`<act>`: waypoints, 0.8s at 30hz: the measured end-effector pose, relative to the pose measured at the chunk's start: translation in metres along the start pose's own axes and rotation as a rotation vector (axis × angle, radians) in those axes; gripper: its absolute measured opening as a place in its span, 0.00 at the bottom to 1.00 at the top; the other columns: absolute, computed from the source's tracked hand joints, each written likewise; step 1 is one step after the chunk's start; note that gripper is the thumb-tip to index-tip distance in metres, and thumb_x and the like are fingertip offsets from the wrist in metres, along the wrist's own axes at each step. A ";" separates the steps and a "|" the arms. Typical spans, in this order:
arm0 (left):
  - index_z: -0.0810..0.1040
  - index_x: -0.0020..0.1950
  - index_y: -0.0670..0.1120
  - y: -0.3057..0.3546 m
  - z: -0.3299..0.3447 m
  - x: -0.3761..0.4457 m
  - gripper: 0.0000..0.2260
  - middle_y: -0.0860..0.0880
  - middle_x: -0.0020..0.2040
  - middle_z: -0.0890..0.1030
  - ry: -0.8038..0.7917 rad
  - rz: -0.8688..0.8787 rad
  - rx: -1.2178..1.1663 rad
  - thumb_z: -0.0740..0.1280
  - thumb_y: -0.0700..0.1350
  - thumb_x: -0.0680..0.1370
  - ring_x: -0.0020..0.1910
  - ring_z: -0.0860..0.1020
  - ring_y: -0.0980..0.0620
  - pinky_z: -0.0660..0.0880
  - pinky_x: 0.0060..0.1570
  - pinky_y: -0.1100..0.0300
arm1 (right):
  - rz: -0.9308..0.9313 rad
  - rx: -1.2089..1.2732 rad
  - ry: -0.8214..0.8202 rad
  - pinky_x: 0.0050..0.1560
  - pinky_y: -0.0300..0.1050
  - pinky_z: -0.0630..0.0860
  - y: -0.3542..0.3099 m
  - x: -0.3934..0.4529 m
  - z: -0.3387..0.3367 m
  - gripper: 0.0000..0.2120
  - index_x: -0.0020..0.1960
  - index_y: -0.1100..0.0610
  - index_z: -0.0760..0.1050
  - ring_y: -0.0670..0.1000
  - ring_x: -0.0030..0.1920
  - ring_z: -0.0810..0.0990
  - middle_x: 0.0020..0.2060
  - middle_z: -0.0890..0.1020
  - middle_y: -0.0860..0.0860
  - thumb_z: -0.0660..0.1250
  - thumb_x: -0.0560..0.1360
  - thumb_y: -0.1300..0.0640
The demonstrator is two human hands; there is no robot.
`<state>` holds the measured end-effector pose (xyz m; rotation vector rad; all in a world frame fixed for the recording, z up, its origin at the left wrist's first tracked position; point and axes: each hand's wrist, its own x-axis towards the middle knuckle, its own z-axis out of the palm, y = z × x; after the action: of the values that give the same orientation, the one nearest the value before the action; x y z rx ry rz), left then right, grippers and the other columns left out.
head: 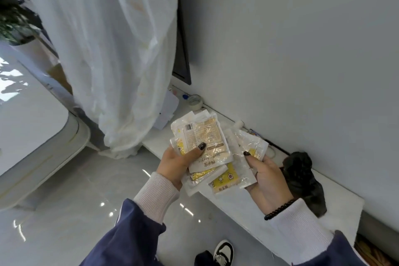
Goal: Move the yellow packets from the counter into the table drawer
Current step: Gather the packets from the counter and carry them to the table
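Floor: glossy grey tiles [90, 211], open between the white table [32, 127] and the counter.
Counter: white ledge [336, 205] against the wall; black bag [306, 181] on it.
Curtain: sheer white [112, 54].
Left hand [177, 164]: thumb clamps a fanned stack of yellow packets [203, 149] above the counter edge.
Right hand [267, 179]: grips more packets.

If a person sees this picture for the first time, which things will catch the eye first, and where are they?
First the yellow packets, a fanned bunch in the middle held over the white counter: the left hand grips most of them, and the right hand pinches more with its fingers. Next, the sheer white curtain hanging at upper left, and a crumpled black bag on the counter against the wall at right.
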<state>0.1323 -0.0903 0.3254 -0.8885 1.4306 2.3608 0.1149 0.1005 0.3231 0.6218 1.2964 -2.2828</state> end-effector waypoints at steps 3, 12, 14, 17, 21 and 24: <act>0.76 0.63 0.41 0.023 -0.032 -0.014 0.27 0.41 0.52 0.84 0.031 0.051 -0.038 0.75 0.40 0.64 0.50 0.83 0.40 0.80 0.50 0.42 | -0.008 -0.021 -0.051 0.44 0.52 0.80 0.012 -0.004 0.040 0.11 0.54 0.53 0.80 0.53 0.45 0.84 0.47 0.85 0.54 0.64 0.76 0.64; 0.77 0.59 0.43 0.068 -0.180 -0.056 0.21 0.42 0.49 0.85 0.157 0.091 -0.170 0.73 0.38 0.66 0.46 0.85 0.42 0.83 0.40 0.48 | 0.005 -0.207 -0.134 0.41 0.50 0.82 0.102 -0.015 0.173 0.13 0.53 0.56 0.79 0.55 0.45 0.84 0.46 0.85 0.55 0.65 0.74 0.69; 0.77 0.58 0.44 0.077 -0.217 -0.063 0.19 0.43 0.49 0.85 0.179 0.095 -0.192 0.73 0.37 0.68 0.46 0.85 0.43 0.83 0.39 0.49 | 0.014 -0.228 -0.129 0.44 0.52 0.80 0.129 -0.015 0.203 0.13 0.53 0.56 0.78 0.55 0.46 0.84 0.46 0.85 0.55 0.65 0.74 0.69; 0.77 0.60 0.43 0.094 -0.271 -0.075 0.24 0.43 0.50 0.85 0.214 0.128 -0.197 0.73 0.39 0.65 0.47 0.84 0.43 0.82 0.43 0.48 | 0.044 -0.255 -0.150 0.42 0.51 0.81 0.168 -0.014 0.248 0.13 0.54 0.57 0.78 0.56 0.45 0.84 0.46 0.85 0.55 0.65 0.74 0.70; 0.76 0.62 0.43 0.116 -0.339 -0.087 0.27 0.42 0.52 0.85 0.286 0.154 -0.227 0.74 0.39 0.64 0.50 0.84 0.42 0.81 0.49 0.44 | 0.092 -0.280 -0.209 0.38 0.49 0.81 0.209 -0.012 0.310 0.12 0.52 0.56 0.79 0.54 0.44 0.85 0.45 0.86 0.54 0.65 0.74 0.69; 0.75 0.64 0.43 0.128 -0.376 -0.093 0.28 0.41 0.53 0.84 0.323 0.159 -0.274 0.74 0.39 0.64 0.50 0.83 0.41 0.80 0.50 0.42 | 0.108 -0.319 -0.245 0.39 0.49 0.82 0.228 -0.009 0.348 0.11 0.52 0.56 0.78 0.54 0.43 0.85 0.44 0.86 0.53 0.66 0.74 0.69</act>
<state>0.2827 -0.4683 0.3477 -1.3241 1.3478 2.6729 0.1956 -0.3082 0.3343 0.2845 1.4245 -1.9379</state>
